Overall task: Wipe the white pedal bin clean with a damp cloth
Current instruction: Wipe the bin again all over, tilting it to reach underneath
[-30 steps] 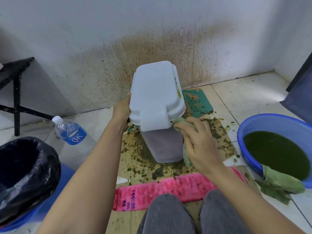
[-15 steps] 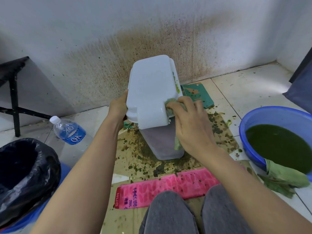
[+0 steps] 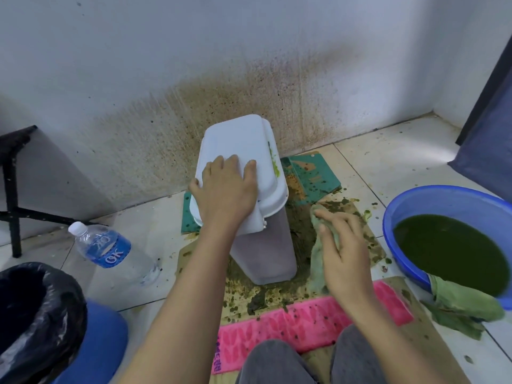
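Wall [image 3: 249, 92] w/ brown splatter stain. Water bottle [image 3: 110, 249] lying on tile floor [image 3: 401, 162], L side. Black bin bag [image 3: 36, 314] lining blue bucket [image 3: 102, 333], bottom L. Black stool frame [image 3: 13, 189] far L. Blue basin [image 3: 432, 199] R, holds dark green liquid [image 3: 448, 248]; green rag [image 3: 460, 303] draped over near rim. Pink mat [image 3: 304, 322] on splattered cardboard [image 3: 357, 206]. Green board [image 3: 313, 173] by wall.

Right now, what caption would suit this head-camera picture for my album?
Left hand flat on the white bin, right hand holding a green cloth beside it, blue basin of green water nearby.
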Available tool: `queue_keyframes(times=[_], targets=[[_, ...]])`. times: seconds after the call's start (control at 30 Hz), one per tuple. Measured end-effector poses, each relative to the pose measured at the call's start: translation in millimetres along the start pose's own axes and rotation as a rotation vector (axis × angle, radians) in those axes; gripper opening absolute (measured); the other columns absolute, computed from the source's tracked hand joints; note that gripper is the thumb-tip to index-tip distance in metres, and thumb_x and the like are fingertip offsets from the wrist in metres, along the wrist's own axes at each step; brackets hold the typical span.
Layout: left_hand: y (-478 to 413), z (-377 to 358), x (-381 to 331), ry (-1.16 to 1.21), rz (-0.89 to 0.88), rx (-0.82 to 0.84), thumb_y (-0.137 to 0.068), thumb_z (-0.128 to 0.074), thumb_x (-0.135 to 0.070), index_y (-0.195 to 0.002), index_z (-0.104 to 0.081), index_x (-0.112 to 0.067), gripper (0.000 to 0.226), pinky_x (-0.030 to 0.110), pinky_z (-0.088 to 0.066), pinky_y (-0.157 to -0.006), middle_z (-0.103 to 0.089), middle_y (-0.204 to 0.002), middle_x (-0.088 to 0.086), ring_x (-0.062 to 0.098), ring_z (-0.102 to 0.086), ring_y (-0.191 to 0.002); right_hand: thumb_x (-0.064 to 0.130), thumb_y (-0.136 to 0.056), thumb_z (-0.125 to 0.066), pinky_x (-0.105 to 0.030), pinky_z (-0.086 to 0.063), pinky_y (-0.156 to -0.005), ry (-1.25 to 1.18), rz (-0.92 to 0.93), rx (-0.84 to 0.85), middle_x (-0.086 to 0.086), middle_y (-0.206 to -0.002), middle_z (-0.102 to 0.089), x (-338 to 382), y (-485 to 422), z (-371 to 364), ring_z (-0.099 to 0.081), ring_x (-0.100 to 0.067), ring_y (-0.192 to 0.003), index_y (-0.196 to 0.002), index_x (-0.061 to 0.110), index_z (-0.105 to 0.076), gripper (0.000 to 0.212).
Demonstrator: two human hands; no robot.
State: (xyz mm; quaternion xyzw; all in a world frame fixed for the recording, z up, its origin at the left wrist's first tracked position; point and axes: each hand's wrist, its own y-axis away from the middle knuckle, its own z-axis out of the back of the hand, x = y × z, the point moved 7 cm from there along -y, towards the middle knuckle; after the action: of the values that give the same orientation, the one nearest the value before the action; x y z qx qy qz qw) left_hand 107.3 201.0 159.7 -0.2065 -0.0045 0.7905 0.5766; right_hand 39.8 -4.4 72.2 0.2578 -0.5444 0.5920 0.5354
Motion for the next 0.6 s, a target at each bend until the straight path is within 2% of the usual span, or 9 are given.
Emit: queue_keyframes(times=[0.07,0.13,0.3,0.37,0.47,0.53,0.6], targets=[[-2,-1,0,-0.004,-0.001,-0.006,-0.101,-0.032,-0.051,-0.137,-0.053,-0.022,0.051,0.051,-0.015,-0.114,-0.046,-0.149,0.000,0.022,-0.034,-0.141,0.011,-0.101,-0.049,-0.011,-0.040,-0.089,-0.069,0.086,0.027,0.003,-0.111,-0.051,15,-6,-9,-0.051,-0.001,-0.106,-0.125,0.015,-0.063,0.028],[-2,-3,1,-0.013,0.005,0.007,-0.101,-0.031,-0.052,-0.139,-0.051,-0.024,0.051,0.051,-0.015,-0.115,-0.045,-0.150,-0.002,0.021,-0.034,-0.142,0.013,-0.102,-0.047,-0.019,-0.041,-0.091,-0.057,0.127,0.091,0.006,-0.111,-0.050,25,-9,-27,-0.052,-0.012,-0.106,-0.127,0.015,-0.061,0.029],[-1,-3,-1,-0.038,0.016,-0.005,-0.101,-0.031,-0.051,-0.143,-0.049,-0.025,0.052,0.051,-0.016,-0.116,-0.043,-0.153,-0.003,0.020,-0.033,-0.143,0.009,-0.102,-0.046,-0.037,-0.045,-0.091,-0.028,-0.042,0.151,0.004,-0.108,-0.048,11,-25,-51,-0.051,-0.023,-0.106,-0.127,0.011,-0.061,0.029],[-1,-3,-2,-0.042,0.022,-0.005,-0.101,-0.031,-0.051,-0.142,-0.049,-0.026,0.051,0.050,-0.017,-0.116,-0.043,-0.152,-0.004,0.019,-0.033,-0.142,0.008,-0.101,-0.047,-0.031,-0.045,-0.090,-0.086,-0.061,0.121,0.004,-0.106,-0.049,9,-26,-50,-0.053,-0.019,-0.103,-0.124,0.010,-0.063,0.028],[-2,-3,-1,-0.042,0.018,-0.016,-0.100,-0.032,-0.051,-0.140,-0.050,-0.026,0.051,0.050,-0.017,-0.116,-0.045,-0.151,-0.004,0.019,-0.035,-0.141,0.007,-0.101,-0.048,-0.008,-0.039,-0.085,-0.197,-0.056,-0.039,0.005,-0.108,-0.051,13,-11,-39,-0.053,0.001,-0.101,-0.121,0.010,-0.066,0.027],[-2,-4,-1,-0.048,0.015,-0.017,-0.101,-0.032,-0.051,-0.141,-0.050,-0.027,0.051,0.050,-0.017,-0.116,-0.044,-0.151,-0.004,0.019,-0.034,-0.141,0.007,-0.101,-0.048,-0.006,-0.037,-0.088,-0.251,-0.023,-0.082,0.005,-0.110,-0.052,17,0,-38,-0.051,0.006,-0.105,-0.121,0.011,-0.065,0.026],[-2,-5,0,-0.050,0.016,-0.015,-0.101,-0.032,-0.052,-0.143,-0.048,-0.028,0.051,0.051,-0.016,-0.117,-0.041,-0.153,-0.005,0.019,-0.032,-0.143,0.007,-0.101,-0.048,-0.006,-0.037,-0.089,-0.283,-0.028,-0.043,0.004,-0.111,-0.052,20,1,-44,-0.050,0.007,-0.106,-0.124,0.012,-0.063,0.028]])
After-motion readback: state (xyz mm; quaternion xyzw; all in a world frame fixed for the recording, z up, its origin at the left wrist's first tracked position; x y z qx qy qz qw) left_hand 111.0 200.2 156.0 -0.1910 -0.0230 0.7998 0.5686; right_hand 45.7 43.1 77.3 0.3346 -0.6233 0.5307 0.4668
